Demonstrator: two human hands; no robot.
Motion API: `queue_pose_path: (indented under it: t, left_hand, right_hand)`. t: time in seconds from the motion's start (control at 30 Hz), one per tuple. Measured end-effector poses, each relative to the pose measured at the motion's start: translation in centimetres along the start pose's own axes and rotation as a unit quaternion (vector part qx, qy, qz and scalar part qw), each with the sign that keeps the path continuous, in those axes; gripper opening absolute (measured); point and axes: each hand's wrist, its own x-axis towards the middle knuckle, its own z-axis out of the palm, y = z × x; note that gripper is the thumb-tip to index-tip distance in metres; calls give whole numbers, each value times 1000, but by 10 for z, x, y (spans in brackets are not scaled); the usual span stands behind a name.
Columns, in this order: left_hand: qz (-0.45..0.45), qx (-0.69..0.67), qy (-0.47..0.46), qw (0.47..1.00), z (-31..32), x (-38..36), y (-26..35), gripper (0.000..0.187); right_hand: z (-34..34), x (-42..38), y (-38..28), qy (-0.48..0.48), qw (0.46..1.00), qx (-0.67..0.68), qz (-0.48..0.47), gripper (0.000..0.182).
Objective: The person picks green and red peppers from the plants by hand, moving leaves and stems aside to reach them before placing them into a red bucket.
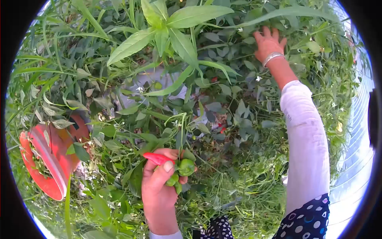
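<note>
At the lower middle, my left hand [161, 191] is closed with its thumb pressed over a red chili pepper [157, 158], whose tip points left. Several green peppers [186, 167] sit at the same fingers, hanging below and to the right of the red one. Up at the top right, my right hand [270, 44] reaches into the leafy pepper plants [238, 51], fingers spread over the foliage. A silver bracelet [273, 58] circles that wrist. Nothing shows in this hand; its fingertips are right at the leaves.
A red plastic container [59, 155] lies tilted among plants on the left. A tall broad-leaved weed [161, 30] rises at top centre. Pale sheeting [151, 85] shows through leaves, with red peppers [223, 130] low down. A ridged whitish surface [354, 171] runs along the right.
</note>
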Motion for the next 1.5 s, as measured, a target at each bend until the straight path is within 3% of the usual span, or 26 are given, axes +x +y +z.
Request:
queue_pose_path:
  t: [0.07, 0.17, 0.27, 0.33, 0.47, 0.53, 0.6, 0.67, 0.73, 0.8, 0.93, 1.03, 1.07, 1.1, 1.13, 1.17, 1.2, 1.23, 1.27, 1.3, 1.33, 1.37, 1.4, 1.43, 1.47, 1.5]
  left_hand:
    - [-6, -4, -8, 1000, 1, 0, 0, 30]
    - [-2, -5, -14, 1000, -1, 4, 3, 30]
    - [-3, -5, -5, 1000, 0, 1, 5, 31]
    - [-4, -6, 4, 1000, -3, 0, 3, 31]
    - [-4, 0, 4, 1000, -4, 1, 1, 31]
    - [-7, 3, 10, 1000, -3, -3, 1, 31]
    - [-3, -2, -6, 1000, -5, -1, 2, 31]
    - [-8, -7, -8, 1000, -3, -2, 0, 31]
    - [-6, -22, -2, 1000, 1, -5, 1, 31]
    - [-7, -34, 10, 999, 2, -9, 5, 30]
    - [22, -53, -17, 998, -9, -20, 9, 31]
    - [109, -171, -143, 969, -19, -28, 21, 33]
    - [119, -175, -139, 967, -24, -32, 28, 33]
    - [133, -233, -181, 946, -27, -36, 34, 31]
    - [146, -290, -225, 919, -30, -40, 40, 30]
    - [157, -313, -218, 911, -32, -46, 44, 32]
    - [166, -320, -217, 907, -37, -48, 47, 32]
    - [179, -328, -223, 901, -43, -50, 49, 32]
    - [194, -334, -229, 893, -51, -50, 53, 33]
    - [208, -258, -182, 926, -56, -54, 60, 29]
    - [217, -268, -178, 922, -64, -56, 63, 29]
    - [225, -274, -158, 922, -73, -56, 66, 30]
    - [231, -280, -139, 921, -79, -55, 68, 30]
    - [229, -309, -120, 915, -73, -66, 76, 30]
    - [233, -317, -119, 912, -77, -68, 79, 30]
    - [238, -325, -119, 908, -83, -66, 81, 30]
  right_hand:
    - [8, 5, 45, -174, 983, -6, 52, 54]
    - [31, -23, 63, -166, 982, 57, 70, 50]
    - [76, -47, 84, -223, 957, 112, 147, 51]
    - [127, -59, 103, -62, 945, 305, 104, 50]
    - [128, -64, 95, -54, 953, 269, 124, 52]
    - [102, -69, 88, -108, 945, 274, 142, 53]
    - [118, -71, 91, -29, 938, 327, 111, 52]
    - [119, -76, 95, -44, 938, 328, 106, 51]
    - [97, -88, 70, 22, 967, 249, 58, 53]
    - [68, -98, 40, 154, 964, 213, -32, 55]
    - [-43, -118, -38, 205, 909, 311, -185, 45]
    - [-125, -123, -120, 122, 779, 497, -363, 31]
    - [-140, -125, -154, 138, 716, 525, -438, 28]
    - [-165, -123, -192, 93, 652, 553, -511, 22]
    - [-183, -127, -229, 103, 623, 511, -583, 17]
    - [-202, -129, -268, 97, 585, 477, -649, 29]
    - [-226, -132, -298, 99, 570, 449, -681, 28]
    - [-240, -133, -332, 160, 562, 433, -686, 31]
    - [-254, -128, -362, 223, 575, 385, -687, 35]
    - [-265, -117, -387, 272, 613, 355, -651, 44]
    - [-275, -98, -402, 247, 653, 364, -616, 51]
    - [-281, -74, -414, 295, 742, 267, -539, 59]
    - [-279, -41, -417, 329, 792, 219, -466, 61]
    - [-287, -18, -395, 186, 872, 196, -407, 64]
    - [-280, 3, -379, 182, 900, 157, -364, 61]
    - [-264, 24, -366, 99, 923, 144, -343, 59]
